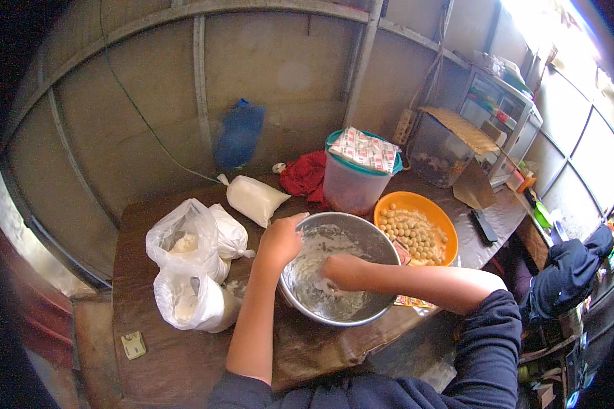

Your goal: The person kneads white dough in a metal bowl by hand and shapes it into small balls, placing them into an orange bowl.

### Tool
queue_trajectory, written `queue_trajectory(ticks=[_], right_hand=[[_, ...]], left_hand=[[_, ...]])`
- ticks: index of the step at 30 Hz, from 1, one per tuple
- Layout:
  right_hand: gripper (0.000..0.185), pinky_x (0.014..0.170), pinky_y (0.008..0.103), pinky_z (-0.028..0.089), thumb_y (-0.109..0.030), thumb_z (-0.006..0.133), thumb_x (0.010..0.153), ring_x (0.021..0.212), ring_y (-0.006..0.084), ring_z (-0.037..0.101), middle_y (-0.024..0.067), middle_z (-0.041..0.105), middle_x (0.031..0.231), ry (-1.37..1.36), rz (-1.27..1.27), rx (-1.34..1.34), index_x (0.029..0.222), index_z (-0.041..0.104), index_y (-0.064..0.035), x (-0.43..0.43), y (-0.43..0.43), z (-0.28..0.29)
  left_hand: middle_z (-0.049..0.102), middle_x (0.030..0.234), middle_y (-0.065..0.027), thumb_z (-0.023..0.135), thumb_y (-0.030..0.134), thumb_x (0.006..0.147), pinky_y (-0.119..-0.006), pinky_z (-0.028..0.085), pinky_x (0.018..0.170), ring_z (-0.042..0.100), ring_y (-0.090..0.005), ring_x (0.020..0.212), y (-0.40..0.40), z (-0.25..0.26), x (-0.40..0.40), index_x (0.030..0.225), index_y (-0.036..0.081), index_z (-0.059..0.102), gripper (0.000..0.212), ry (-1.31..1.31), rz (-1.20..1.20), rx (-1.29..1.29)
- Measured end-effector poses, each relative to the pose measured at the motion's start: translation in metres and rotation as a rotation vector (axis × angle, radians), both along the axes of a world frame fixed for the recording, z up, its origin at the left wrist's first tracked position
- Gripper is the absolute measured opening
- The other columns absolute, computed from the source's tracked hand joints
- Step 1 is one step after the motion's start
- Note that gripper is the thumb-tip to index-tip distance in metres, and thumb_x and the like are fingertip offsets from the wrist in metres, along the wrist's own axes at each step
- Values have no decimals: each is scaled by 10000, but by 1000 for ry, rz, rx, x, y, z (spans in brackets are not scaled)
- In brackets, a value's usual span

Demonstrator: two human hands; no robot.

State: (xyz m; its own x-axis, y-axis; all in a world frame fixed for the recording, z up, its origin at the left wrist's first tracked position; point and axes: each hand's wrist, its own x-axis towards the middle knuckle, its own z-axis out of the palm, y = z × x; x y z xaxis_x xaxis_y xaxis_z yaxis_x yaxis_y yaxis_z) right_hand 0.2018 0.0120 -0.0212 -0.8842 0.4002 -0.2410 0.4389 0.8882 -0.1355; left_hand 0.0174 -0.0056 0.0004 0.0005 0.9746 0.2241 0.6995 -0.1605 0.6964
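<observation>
A steel mixing bowl (348,321) stands on the brown table before me, its inner wall smeared with a whitish flour mixture (312,255). My left hand (281,241) grips the bowl's left rim, thumb over the edge. Deep inside the bowl, my right hand (342,272) presses into the mixture with its fingers curled down. Motion blur and the wrist hide what those fingers enclose. Right of the bowl, an orange basin (453,231) holds many small dough balls (414,235) dusted with flour. To the left are open plastic bags of white powder (184,245), with another bag (192,301) nearer me.
Behind the bowl stands a clear bucket (350,184) with a teal lid and a printed packet (366,149) on top. Tied white bags (253,198) and a red cloth (304,176) lie along the wall. A dark handset-like object (483,227) is at right, a small yellowish packet (133,345) front left.
</observation>
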Motion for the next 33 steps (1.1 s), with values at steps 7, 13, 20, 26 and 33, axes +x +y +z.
queue_trajectory(ticks=[7,13,20,26,33], right_hand=[[246,728,457,478,-108,613,697,824,370,614,212,619,845,8,-103,-104,933,609,-37,7,0,2],[632,766,453,480,-210,698,698,899,375,598,250,525,1078,-273,12,-68,1240,420,-40,3,-14,23],[524,731,449,504,-158,653,732,856,361,617,244,539,1035,-229,-55,112,1200,446,-41,9,-19,-10],[287,687,441,513,-49,547,751,752,352,634,227,599,853,-106,-46,126,1037,544,-25,-1,-23,-5],[196,674,452,498,-58,526,761,747,367,627,199,625,775,-76,-51,82,938,586,3,1,-22,10]], left_hand=[[623,976,-214,585,79,775,-433,472,801,606,-361,897,5,-4,2,1190,143,577,420,-15,-14,-1],[626,982,-205,595,81,766,-430,472,802,609,-351,898,4,-9,-6,1185,139,579,424,4,-9,45],[625,970,-210,596,85,768,-428,474,792,609,-356,891,3,-1,2,1192,144,576,429,7,-5,7],[626,974,-207,591,94,775,-427,473,795,607,-357,897,0,0,0,1193,144,575,421,7,-5,3],[603,1090,-171,577,97,795,-393,448,868,583,-336,995,-2,7,0,1204,149,566,412,-20,-8,-75]])
